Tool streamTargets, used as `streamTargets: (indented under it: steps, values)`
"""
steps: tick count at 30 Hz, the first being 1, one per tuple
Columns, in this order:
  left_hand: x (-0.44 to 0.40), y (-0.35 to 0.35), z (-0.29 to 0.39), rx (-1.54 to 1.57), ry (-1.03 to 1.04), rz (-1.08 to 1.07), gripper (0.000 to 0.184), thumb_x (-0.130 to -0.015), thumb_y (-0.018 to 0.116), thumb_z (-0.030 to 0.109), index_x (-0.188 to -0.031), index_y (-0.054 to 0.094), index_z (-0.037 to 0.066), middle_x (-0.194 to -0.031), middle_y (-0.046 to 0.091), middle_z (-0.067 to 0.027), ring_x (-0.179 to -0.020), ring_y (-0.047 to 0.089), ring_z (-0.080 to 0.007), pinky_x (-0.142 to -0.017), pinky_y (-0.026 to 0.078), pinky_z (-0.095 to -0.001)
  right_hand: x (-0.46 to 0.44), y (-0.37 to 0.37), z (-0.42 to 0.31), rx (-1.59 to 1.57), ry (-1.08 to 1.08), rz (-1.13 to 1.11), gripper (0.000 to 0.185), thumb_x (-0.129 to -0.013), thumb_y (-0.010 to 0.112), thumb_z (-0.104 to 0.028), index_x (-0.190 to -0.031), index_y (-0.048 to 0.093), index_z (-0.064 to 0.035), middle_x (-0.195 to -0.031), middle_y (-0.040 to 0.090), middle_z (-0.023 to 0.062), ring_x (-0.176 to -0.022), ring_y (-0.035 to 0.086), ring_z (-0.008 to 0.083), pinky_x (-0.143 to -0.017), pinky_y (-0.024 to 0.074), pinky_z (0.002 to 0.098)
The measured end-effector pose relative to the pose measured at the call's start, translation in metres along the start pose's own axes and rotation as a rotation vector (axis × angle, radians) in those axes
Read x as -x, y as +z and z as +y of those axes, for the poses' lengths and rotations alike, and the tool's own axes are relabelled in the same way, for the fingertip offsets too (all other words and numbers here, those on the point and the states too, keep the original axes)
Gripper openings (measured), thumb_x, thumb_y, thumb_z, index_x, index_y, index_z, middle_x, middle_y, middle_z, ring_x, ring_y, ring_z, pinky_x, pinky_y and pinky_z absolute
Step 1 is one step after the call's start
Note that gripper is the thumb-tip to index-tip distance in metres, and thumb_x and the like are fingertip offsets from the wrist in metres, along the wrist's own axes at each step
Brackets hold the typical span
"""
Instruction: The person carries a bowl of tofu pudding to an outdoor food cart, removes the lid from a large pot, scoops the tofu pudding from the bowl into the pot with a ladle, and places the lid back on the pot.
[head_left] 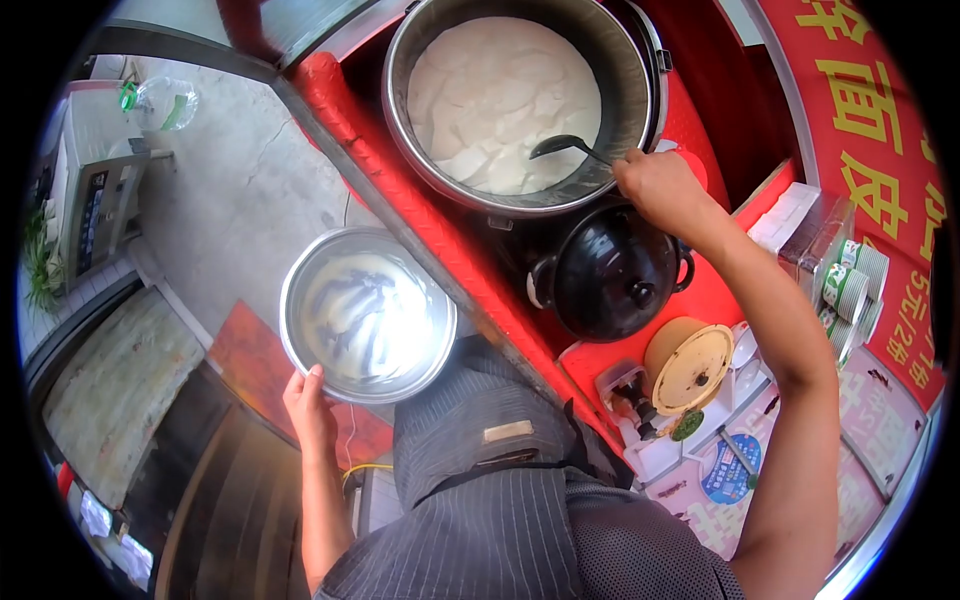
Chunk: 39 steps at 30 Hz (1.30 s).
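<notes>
"So, how far along?"
"Early, I'd judge from here: the round silver metal bowl (300,295) shows whitish smears; the deep steel pot (626,70) holds ample soft white curd (500,90)."
"Fingers?"
"My right hand (655,187) wraps the black plastic-looking ladle (568,143) tightly, scoop beyond the fingertips; my left hand (311,405) pinches the bowl's rim."

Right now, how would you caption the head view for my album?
Left hand holds a metal bowl, right hand a dark ladle inside a large steel pot.
</notes>
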<state>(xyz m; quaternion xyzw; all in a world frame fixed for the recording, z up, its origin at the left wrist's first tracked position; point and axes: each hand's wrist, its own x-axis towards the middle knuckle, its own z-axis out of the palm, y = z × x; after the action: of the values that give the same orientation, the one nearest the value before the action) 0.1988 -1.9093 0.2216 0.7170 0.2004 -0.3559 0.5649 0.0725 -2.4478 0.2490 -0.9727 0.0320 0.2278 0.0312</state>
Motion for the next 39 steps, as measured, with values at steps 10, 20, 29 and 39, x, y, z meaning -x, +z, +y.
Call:
streamTargets:
  steps: [10,20,29,39]
  values:
    - [0.007,0.001,0.019,-0.008,0.013,-0.001,0.029,-0.096,0.062,0.018,-0.114,0.066,-0.003,-0.085,0.067,-0.0039,-0.067,0.063,-0.0095,-0.056,0.052,-0.0237,0.036,-0.054,-0.072,-0.455,0.085,0.397,0.021,-0.086,0.059,0.002,-0.106,0.062,0.002,-0.084,0.059,0.0175,-0.076,0.063,0.0336,-0.067,0.0502,0.0408]
    - [0.008,-0.01,0.028,-0.116,0.049,-0.047,0.03,-0.093,0.065,0.023,-0.108,0.071,-0.002,-0.109,0.064,-0.0013,-0.074,0.061,-0.0093,-0.056,0.048,-0.0234,0.043,-0.009,-0.245,-0.585,-0.215,-0.095,0.009,-0.081,0.061,-0.003,-0.088,0.056,-0.0001,-0.086,0.059,0.0182,-0.073,0.065,0.0364,-0.062,0.0532,0.0443]
    - [0.01,-0.029,0.029,-0.147,0.073,-0.097,0.026,-0.094,0.065,0.023,-0.103,0.067,-0.001,-0.08,0.066,-0.0028,-0.064,0.062,-0.0095,-0.056,0.052,-0.0258,0.036,0.028,-0.293,-0.455,-0.257,-0.257,0.008,-0.082,0.056,-0.001,-0.086,0.06,0.0039,-0.086,0.063,0.0215,-0.073,0.068,0.0375,-0.064,0.0554,0.0445]
    - [0.007,-0.044,0.032,-0.212,-0.02,-0.143,0.03,-0.09,0.065,0.028,-0.1,0.072,0.001,-0.078,0.064,-0.0008,-0.067,0.058,-0.0093,-0.058,0.044,-0.026,0.014,0.025,-0.28,-0.882,-0.323,-0.469,0.018,-0.08,0.058,-0.005,-0.091,0.065,0.0071,-0.079,0.067,0.0234,-0.076,0.068,0.0378,-0.072,0.0539,0.046]
